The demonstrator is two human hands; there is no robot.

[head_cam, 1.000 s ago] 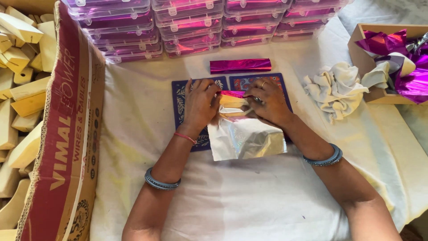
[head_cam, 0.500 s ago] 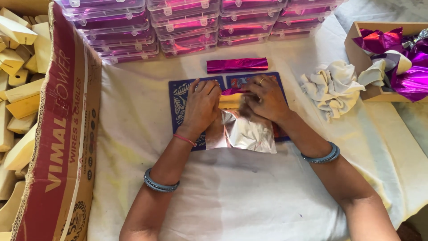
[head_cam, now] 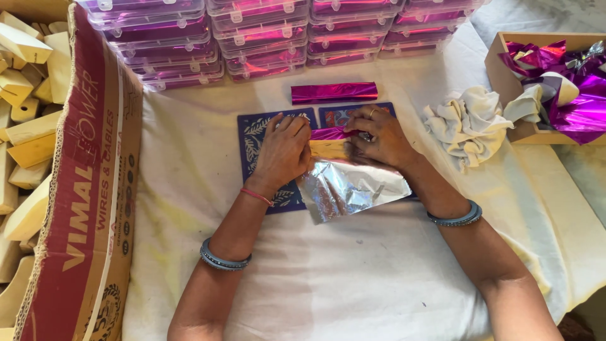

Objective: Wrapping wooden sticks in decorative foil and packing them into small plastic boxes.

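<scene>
My left hand (head_cam: 282,151) and my right hand (head_cam: 377,134) press on a yellowish bar (head_cam: 328,149) lying on a sheet of foil (head_cam: 350,187), silver side up. A magenta edge of the foil is folded over the top of the bar between my hands. The sheet rests on two dark blue patterned mats (head_cam: 255,136) on a white cloth (head_cam: 353,278). A finished magenta-wrapped bar (head_cam: 334,92) lies just beyond the mats.
Stacks of clear plastic boxes (head_cam: 265,31) with magenta contents line the far edge. A large cardboard box (head_cam: 88,202) of yellowish blocks stands at the left. A crumpled white rag (head_cam: 467,123) and a box of magenta foil (head_cam: 555,82) sit at the right.
The near flap of foil, bunched up under my hands half a second ago, now lies spread flat toward me. Both hands stay on the bar.
</scene>
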